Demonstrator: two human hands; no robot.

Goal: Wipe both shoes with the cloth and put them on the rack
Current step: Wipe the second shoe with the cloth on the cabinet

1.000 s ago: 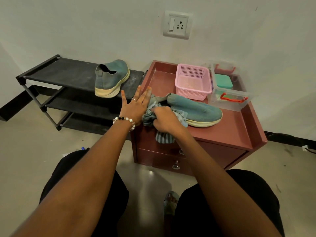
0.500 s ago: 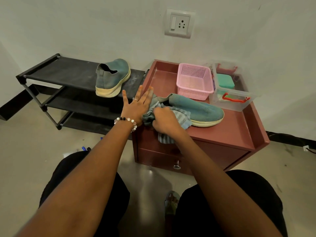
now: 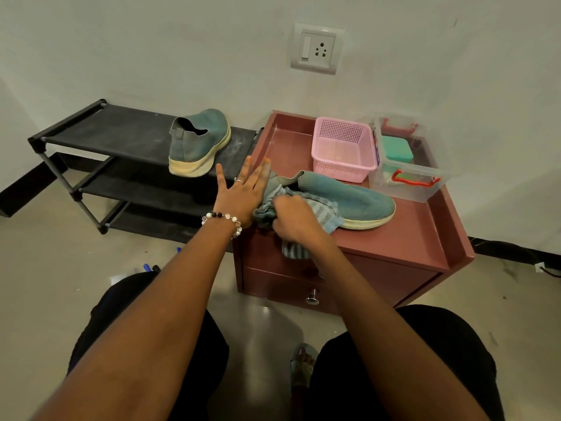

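Right grip: our right hand (image 3: 296, 218) curls round the bunched striped cloth (image 3: 321, 212) and presses it against the heel end of the shoe on the cabinet (image 3: 349, 199).
Left grip: our left hand (image 3: 243, 192) is spread flat, fingers straight, its palm side against the heel collar; whether it bears firmly we cannot tell.
Shoe being wiped: it lies on its sole along the front part of the red cabinet top (image 3: 403, 235), toe pointing right, heel just beside the left front corner.
Finished shoe: the second shoe (image 3: 197, 142) stands on the top shelf of the black rack (image 3: 121, 132), heel toward us.
Risk, slip: we judge that a hard wiping stroke toward us could push the shoe off the unrimmed front edge, since the flat left hand braces but does not hold.
Risk, cloth: a loose tail of cloth hangs over the front edge and could drag out of the fist.
Risk, neighbours: the pink basket (image 3: 343, 147) and the clear box (image 3: 406, 165) sit just behind the shoe; a stroke away from us could nudge them.
Risk, incomplete wipe: the toe and far side look untouched by the cloth.
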